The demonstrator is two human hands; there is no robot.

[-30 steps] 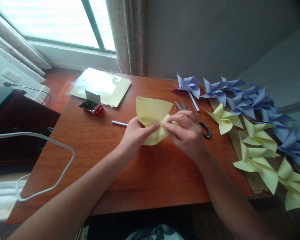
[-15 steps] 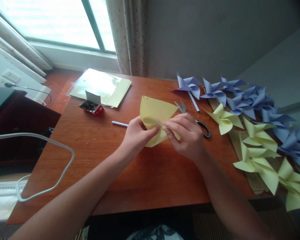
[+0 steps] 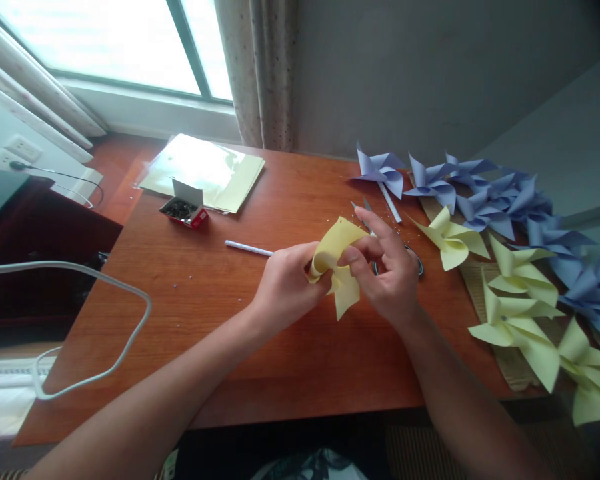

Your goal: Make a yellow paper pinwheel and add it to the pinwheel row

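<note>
Though pinched, yellow paper [image 3: 341, 263] mid-table [image 3: 290, 360].

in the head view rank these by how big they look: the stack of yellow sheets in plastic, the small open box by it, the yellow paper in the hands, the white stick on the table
1. stack of yellow sheets
2. yellow paper, partly folded and partly covered by the left hand and right hand; nearer the camera, so only its look counts
3. small open box
4. white stick, long but very thin

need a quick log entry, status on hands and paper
Both hands, left and right, pinching the yellow paper above the table. Scissors behind right hand.
</note>
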